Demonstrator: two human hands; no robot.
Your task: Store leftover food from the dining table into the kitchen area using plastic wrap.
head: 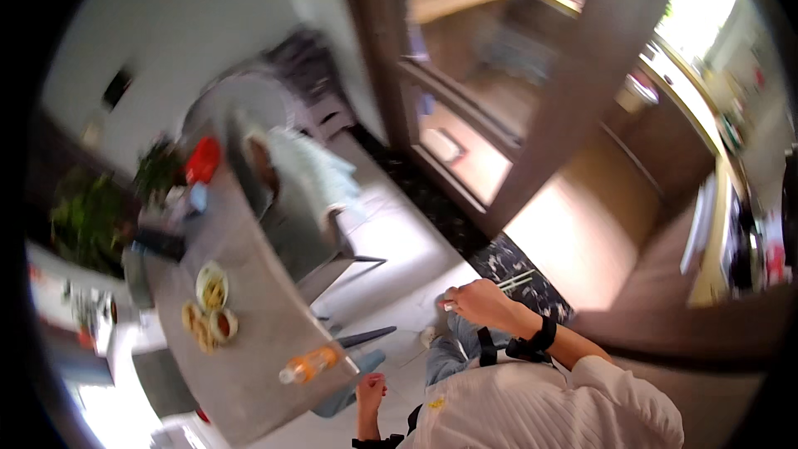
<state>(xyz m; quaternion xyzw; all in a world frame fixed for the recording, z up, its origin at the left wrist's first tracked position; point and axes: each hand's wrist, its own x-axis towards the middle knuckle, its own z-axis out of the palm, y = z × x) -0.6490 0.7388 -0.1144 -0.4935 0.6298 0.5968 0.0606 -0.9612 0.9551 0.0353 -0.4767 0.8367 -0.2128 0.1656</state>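
Note:
My right hand is closed around a pair of pale chopsticks, held at waist height in front of my light shirt. The chopsticks stick out behind the hand, and a pale end shows at the fingers. My left hand hangs low beside the table, its fingers loosely curled and nothing visible in them. Nearest to it on the tabletop is a bottle of orange drink. Further along are a bowl with yellowish food, a small bowl with reddish-brown contents and some light-brown food pieces.
A chair with a pale blue cloth over it stands at the table. A red object and green plants are at the far end. On the right, a brown-framed door borders the kitchen counter. Motion blurs much of the view.

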